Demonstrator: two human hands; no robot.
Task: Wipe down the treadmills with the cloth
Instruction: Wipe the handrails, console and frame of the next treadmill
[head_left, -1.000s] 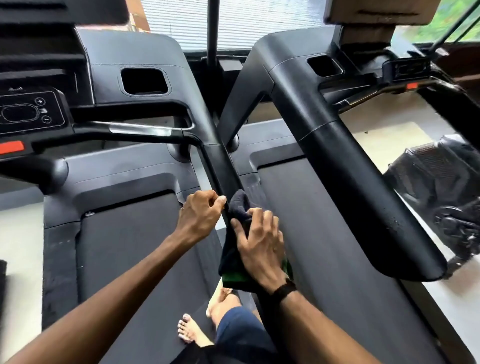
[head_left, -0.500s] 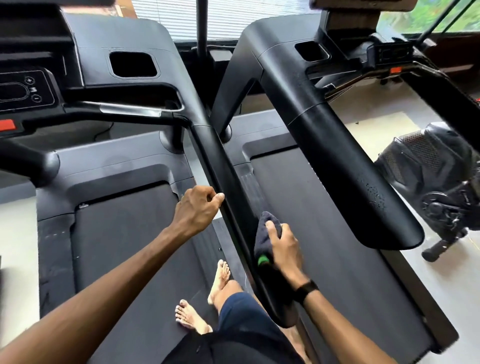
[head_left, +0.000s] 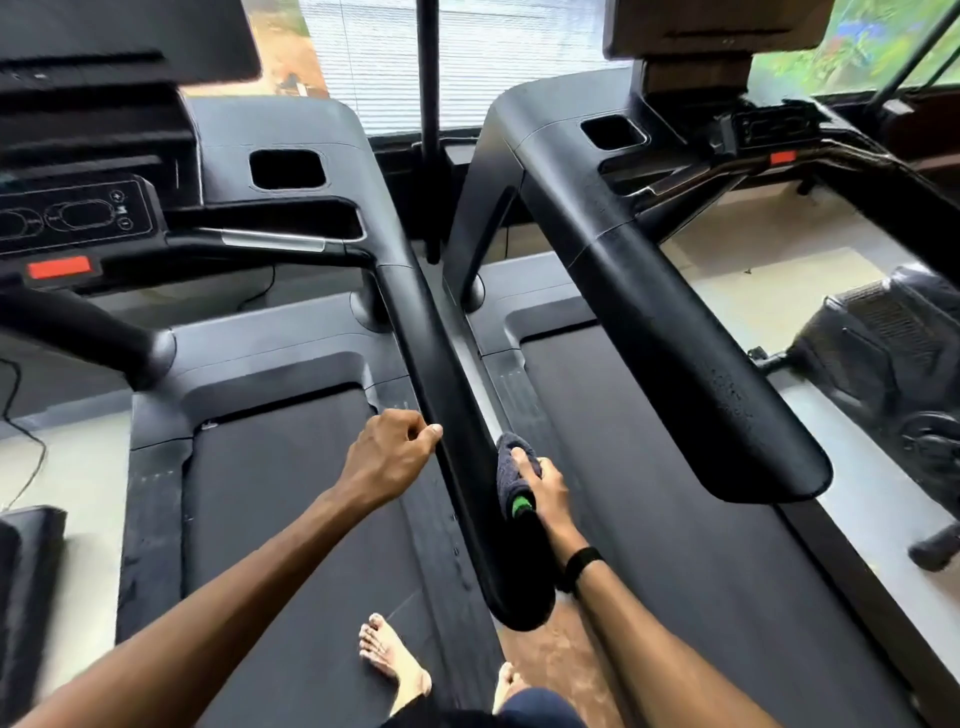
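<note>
The cloth (head_left: 511, 467) is bunched in the right hand (head_left: 545, 486) and pressed against the right side of the near rail (head_left: 441, 415) — apparently for wiping. The left hand (head_left: 387, 457), fingers curled with nothing held, is rested against the rail's left edge — seemingly as a brace. Both arms are extended forward.

No readable words, brand names or numbers anywhere. Only signs: control panel (head_left: 72, 215) on left treadmill console has a "+" in a circle at upper right & a "–" in a circle below it, w/ a small blurred icon between, illegible. Red tabs (head_left: 58, 268) on left console & (head_left: 782, 157) on right console carry no legible print.
</note>
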